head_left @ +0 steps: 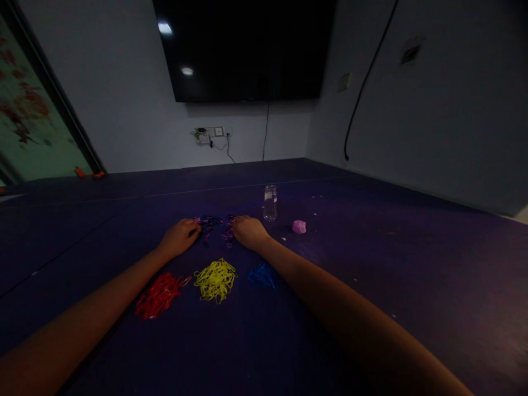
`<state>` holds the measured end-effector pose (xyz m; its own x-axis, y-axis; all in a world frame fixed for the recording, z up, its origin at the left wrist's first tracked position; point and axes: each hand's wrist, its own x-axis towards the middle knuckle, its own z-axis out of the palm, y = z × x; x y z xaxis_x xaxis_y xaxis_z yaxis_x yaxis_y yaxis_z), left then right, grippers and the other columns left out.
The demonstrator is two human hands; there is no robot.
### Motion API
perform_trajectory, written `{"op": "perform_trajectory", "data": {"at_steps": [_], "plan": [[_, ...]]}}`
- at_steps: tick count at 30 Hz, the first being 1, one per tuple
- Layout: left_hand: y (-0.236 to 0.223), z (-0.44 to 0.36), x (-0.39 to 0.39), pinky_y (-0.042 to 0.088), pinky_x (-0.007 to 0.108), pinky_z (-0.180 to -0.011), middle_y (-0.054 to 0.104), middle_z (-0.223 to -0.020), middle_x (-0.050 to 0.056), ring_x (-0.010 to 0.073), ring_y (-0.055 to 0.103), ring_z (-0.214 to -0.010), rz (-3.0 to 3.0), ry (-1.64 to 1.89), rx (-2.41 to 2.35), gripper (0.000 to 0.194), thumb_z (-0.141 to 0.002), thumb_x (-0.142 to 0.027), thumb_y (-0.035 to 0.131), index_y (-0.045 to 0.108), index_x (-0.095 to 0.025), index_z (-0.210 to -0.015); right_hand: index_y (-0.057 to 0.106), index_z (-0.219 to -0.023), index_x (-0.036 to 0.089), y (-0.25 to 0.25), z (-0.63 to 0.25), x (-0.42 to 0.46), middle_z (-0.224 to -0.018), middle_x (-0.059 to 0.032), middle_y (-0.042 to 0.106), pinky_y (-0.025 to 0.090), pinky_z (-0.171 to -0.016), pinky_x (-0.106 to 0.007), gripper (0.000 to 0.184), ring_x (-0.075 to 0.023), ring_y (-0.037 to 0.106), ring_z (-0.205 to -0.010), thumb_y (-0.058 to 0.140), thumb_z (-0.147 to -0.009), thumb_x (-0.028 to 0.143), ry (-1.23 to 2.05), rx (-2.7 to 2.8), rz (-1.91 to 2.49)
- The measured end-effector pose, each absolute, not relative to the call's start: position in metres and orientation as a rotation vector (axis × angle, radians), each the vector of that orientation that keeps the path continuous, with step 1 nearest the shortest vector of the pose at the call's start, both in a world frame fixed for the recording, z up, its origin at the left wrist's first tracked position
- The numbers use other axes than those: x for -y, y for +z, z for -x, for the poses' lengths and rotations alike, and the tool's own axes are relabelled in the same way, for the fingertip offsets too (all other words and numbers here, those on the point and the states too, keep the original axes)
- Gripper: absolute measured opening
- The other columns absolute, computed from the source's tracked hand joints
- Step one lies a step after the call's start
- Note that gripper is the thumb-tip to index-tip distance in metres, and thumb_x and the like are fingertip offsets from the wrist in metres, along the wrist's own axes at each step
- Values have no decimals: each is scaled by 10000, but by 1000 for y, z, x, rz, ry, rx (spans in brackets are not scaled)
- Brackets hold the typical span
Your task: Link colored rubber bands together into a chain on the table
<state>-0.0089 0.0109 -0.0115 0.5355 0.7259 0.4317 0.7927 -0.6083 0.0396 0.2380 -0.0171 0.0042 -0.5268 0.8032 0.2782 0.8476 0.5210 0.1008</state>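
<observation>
Honestly, with a loose tangle like this mixed pile of bands (211,221), I'd work flat and light: spread it with the fingertips and tease loops out 1 color at a time, since yanking would probably drag neighbors along. I'd also watch the forearms near the 3 sorted heaps, red (160,297), yellow (216,280) and blue (262,276).

As for position, the mixed pile lies on the purple surface (371,275) between the 2 hands, left hand (181,235) at its left end, right hand (248,232) at its right. Fingers on both bend in toward the bands, but it's too dim and small to tell if they're pinching any.
</observation>
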Motion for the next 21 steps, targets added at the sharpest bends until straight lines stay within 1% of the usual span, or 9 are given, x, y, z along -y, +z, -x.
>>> {"op": "perform_trajectory", "data": {"at_steps": [11,17,21], "plan": [[-10,9,-11,479,392,-873,687,-938,85,225,607,-924,2604,-602,1318,291,-859,-279,393,668,-185,-875,651,-1053,111,7,-238,20,-1127,-165,636,479,-801,-296,375,-225,602,-1014,313,-942,231,-337,2593,1430],[-10,9,-12,482,391,-855,684,-923,90,229,609,-910,2608,-584,1306,293,-863,-277,390,665,-175,-863,636,-1077,107,7,-238,19,-1143,-170,626,478,-820,-318,360,-233,598,-1020,333,-940,246,-313,2597,1444],[-9,8,-11,478,393,-872,680,-936,87,228,603,-930,2603,-590,1320,293,-863,-280,395,669,-180,-880,634,-1080,101,7,-238,18,-1141,-173,626,476,-830,-316,364,-235,594,-1028,333,-942,252,-295,2592,1444]]}}
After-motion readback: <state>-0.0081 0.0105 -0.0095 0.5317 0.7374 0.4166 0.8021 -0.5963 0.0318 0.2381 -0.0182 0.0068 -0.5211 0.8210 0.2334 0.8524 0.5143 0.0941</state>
